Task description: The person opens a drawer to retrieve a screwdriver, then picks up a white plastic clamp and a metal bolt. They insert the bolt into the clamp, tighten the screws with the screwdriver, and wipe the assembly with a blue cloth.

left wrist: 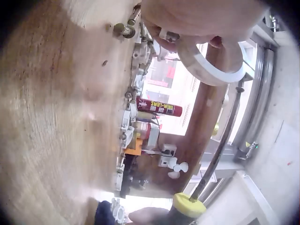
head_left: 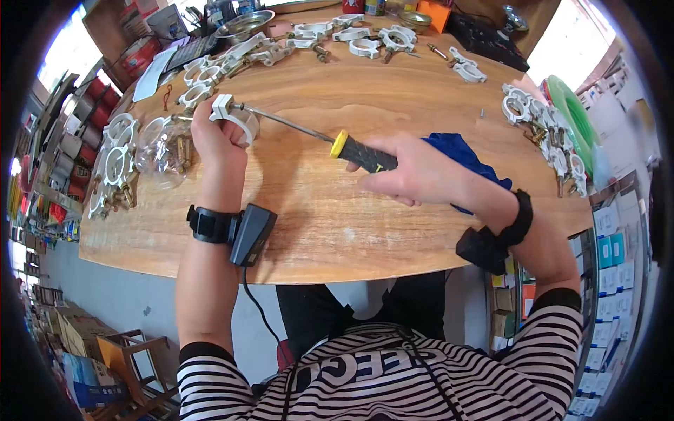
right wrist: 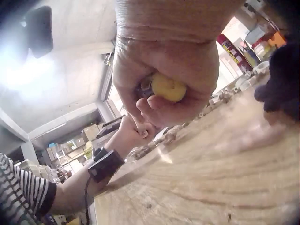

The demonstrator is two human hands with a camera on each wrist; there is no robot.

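In the head view my left hand (head_left: 216,140) grips a white ring-shaped clamp (head_left: 246,125), raised over the left part of the table. My right hand (head_left: 414,165) wraps around the black handle of a screwdriver (head_left: 298,128) with a yellow collar. Its shaft runs leftward, and the tip meets a small screw at the clamp's top block. Seen from the left wrist, the curved band of the clamp (left wrist: 211,72) hangs below the fingers, with the screwdriver shaft (left wrist: 218,147) reaching up to it. The right wrist view shows the handle's yellow end (right wrist: 169,87) inside the curled fingers.
Many white clamps with brass-coloured bolts lie along the back (head_left: 316,31), left (head_left: 119,165) and right (head_left: 516,109) of the wooden table (head_left: 337,231). A clear plastic container (head_left: 158,165) with bolts stands left. A blue cloth (head_left: 463,151) lies beyond the right forearm, near a green coil (head_left: 572,116).
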